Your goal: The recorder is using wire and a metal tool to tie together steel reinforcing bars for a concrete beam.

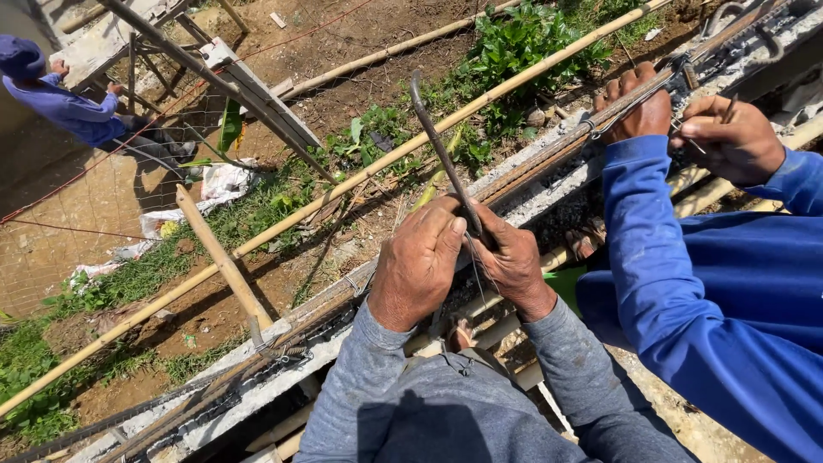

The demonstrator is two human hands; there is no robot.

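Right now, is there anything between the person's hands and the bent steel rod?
Nothing visible does. The left hand and right hand are already closed around the rod near its lower end, above the rebar.

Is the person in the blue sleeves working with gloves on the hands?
No, both hands of the person in blue sleeves are bare as they grip the rebar bundle and thin wire.
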